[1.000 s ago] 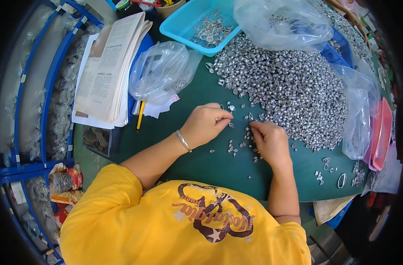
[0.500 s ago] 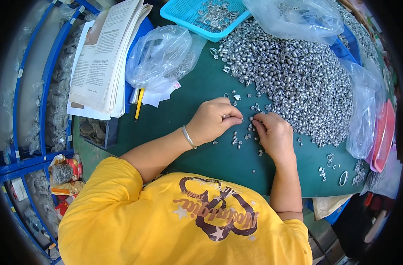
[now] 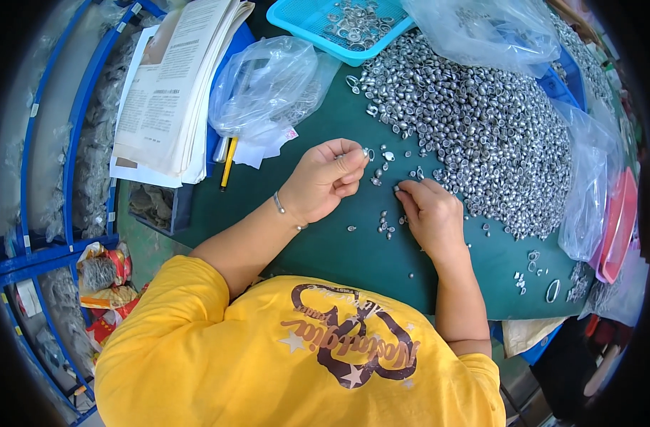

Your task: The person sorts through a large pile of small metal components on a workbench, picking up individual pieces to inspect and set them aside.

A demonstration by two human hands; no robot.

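My left hand (image 3: 323,181) is closed in a pinch, with a small silver ring-shaped metal piece (image 3: 369,153) at its fingertips. A bangle circles the left wrist. To its right, my right hand (image 3: 433,215) has thumb and forefinger pressed together; whatever is between them is too small to make out. Beyond the hands spreads a big heap of small silver metal pieces (image 3: 492,135), many cup-shaped. Several loose pieces (image 3: 386,226) lie on the green tabletop (image 3: 318,252) between my hands, and a shiny white-silver piece (image 3: 388,156) lies near the left fingertips.
A turquoise basket (image 3: 296,28) with ring-like pieces stands at the back. Clear plastic bags (image 3: 268,85) lie beside a stack of printed paper (image 3: 172,92) and a yellow pen (image 3: 229,164). At right are a red tray (image 3: 619,228) and a larger ring (image 3: 553,290). Blue shelving (image 3: 69,156) stands left.
My left hand has moved up and away from my right hand, to the ring-shaped piece that lay on the table. My right hand has shifted slightly left, still pinched.
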